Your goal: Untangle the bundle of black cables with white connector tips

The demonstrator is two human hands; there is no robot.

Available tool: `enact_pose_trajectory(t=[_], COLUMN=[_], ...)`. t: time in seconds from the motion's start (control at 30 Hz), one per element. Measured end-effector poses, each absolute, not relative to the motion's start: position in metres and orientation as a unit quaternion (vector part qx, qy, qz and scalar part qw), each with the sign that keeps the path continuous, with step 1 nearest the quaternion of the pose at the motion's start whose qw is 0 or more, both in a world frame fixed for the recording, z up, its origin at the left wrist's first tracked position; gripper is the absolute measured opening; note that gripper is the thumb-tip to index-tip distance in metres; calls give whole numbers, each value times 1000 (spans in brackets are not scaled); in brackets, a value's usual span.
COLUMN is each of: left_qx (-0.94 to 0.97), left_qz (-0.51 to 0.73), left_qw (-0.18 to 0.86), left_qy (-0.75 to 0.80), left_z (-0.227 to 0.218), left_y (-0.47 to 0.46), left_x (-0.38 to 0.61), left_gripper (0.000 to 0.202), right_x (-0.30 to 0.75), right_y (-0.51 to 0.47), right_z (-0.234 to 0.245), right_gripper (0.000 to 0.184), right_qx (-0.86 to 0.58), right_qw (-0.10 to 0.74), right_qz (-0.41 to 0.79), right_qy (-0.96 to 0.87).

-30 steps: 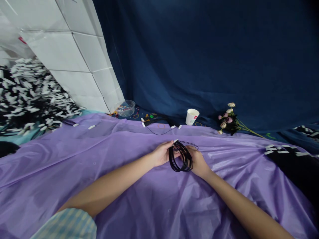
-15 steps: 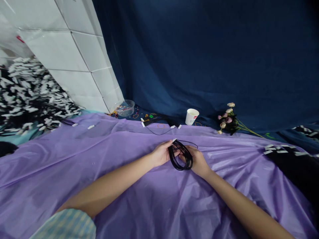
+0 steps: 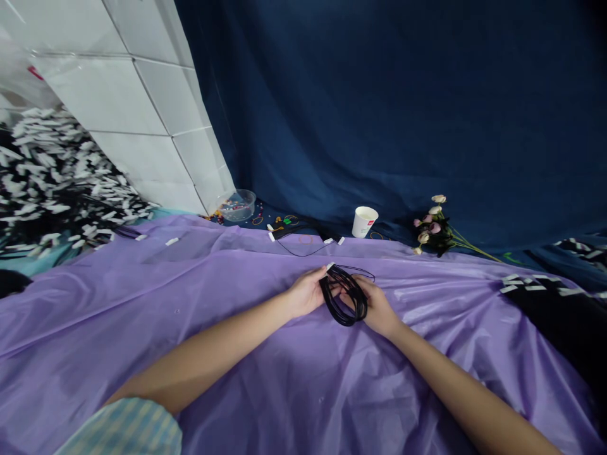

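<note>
A coil of thin black cable (image 3: 345, 296) with a small white plug at its top is held over the purple sheet (image 3: 237, 316) between both hands. My left hand (image 3: 308, 292) is closed on the coil's left side, fingertips near the white plug. On the right, my right hand (image 3: 377, 306) sits behind and under the coil, fingers curled around its loops. A loose strand of the cable trails off toward the right behind the hands.
Behind the sheet lie a white paper cup (image 3: 365, 222), a clear bowl of small coloured pieces (image 3: 237, 205), another black cable with white plugs (image 3: 303, 243) and a small bunch of flowers (image 3: 434, 230). Heaps of black cables with white plugs (image 3: 52, 177) fill the left; more sit at right (image 3: 545, 291).
The hands and coil have barely shifted; the coil looks slightly tighter and a touch lower in the hands than a second ago.
</note>
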State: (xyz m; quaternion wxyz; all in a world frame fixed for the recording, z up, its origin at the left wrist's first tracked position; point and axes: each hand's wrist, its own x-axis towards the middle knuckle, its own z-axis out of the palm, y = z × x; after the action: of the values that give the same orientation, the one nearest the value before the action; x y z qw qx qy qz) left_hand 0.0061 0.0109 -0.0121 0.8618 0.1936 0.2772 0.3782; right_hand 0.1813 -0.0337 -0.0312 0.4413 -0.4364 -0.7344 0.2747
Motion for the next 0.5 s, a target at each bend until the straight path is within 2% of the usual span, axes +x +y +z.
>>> enact_pose_trajectory(t=[0.5], left_qx=[245], left_qz=[402], left_qw=[845], left_qy=[254], left_z=[-4], left_y=[0], left_x=[8], left_gripper=[9], right_x=[182], right_y=[-33], right_z=[-30], right_gripper=[16], right_qx=[-420], right_qw=[424], right_qz=[269], right_qy=[-756])
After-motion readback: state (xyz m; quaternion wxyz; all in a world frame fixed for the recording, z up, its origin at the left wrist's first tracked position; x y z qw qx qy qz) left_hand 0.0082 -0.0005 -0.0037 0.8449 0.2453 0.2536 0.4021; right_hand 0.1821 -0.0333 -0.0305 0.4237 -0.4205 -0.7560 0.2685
